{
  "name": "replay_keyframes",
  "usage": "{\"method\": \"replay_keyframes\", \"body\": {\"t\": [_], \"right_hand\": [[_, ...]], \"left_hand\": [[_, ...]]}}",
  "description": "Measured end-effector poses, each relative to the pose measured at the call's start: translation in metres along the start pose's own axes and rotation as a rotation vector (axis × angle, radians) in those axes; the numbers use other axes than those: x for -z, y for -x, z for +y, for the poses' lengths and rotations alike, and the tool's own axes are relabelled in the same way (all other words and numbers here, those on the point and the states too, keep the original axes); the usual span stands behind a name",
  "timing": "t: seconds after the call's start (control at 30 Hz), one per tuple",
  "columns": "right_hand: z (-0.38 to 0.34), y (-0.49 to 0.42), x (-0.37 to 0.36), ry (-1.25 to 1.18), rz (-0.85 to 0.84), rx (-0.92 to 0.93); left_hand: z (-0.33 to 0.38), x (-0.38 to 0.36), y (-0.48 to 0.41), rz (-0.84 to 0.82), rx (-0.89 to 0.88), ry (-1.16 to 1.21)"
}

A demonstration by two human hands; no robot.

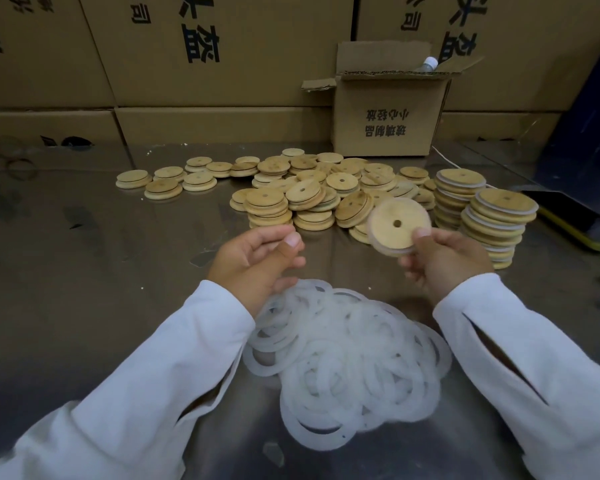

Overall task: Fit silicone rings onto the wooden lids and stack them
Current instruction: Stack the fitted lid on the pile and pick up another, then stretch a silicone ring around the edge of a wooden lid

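Note:
My right hand (444, 261) pinches a round wooden lid (397, 225) with a centre hole and a translucent silicone ring around its rim, held tilted above the table. My left hand (257, 258) hovers beside it with its fingers curled and holds nothing. A heap of white silicone rings (347, 355) lies on the metal table just below both hands. Behind the hands spreads a loose pile of bare wooden lids (302, 188). Two stacks of ringed lids (496, 223) stand at the right.
A small open cardboard box (385, 116) with a bottle in it stands behind the lids. Large cartons (187, 64) wall off the back. A dark tray with a yellow edge (575, 220) lies at the right. Glass jars (14, 157) sit dimly at far left.

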State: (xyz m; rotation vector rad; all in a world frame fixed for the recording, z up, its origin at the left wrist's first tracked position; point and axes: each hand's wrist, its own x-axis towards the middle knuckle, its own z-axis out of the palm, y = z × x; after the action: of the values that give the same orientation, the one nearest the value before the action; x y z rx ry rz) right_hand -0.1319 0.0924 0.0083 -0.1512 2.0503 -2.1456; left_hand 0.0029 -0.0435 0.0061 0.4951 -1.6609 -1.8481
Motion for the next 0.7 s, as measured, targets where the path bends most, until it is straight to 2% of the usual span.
{"method": "replay_keyframes", "body": {"t": [0.13,0.4,0.57,0.7], "right_hand": [[-0.001,-0.018,0.011,-0.101,0.149,-0.202],[-0.004,-0.035,0.017,-0.14,0.21,-0.393],[-0.008,-0.034,0.023,-0.18,0.17,-0.381],[-0.011,-0.028,0.028,-0.082,0.339,-0.28]], "left_hand": [[-0.001,0.0,0.001,-0.007,-0.023,-0.034],[-0.002,0.003,0.001,0.029,-0.064,-0.103],[-0.003,0.005,-0.001,0.036,-0.067,-0.127],[-0.004,0.006,-0.002,0.04,-0.069,-0.146]]}}
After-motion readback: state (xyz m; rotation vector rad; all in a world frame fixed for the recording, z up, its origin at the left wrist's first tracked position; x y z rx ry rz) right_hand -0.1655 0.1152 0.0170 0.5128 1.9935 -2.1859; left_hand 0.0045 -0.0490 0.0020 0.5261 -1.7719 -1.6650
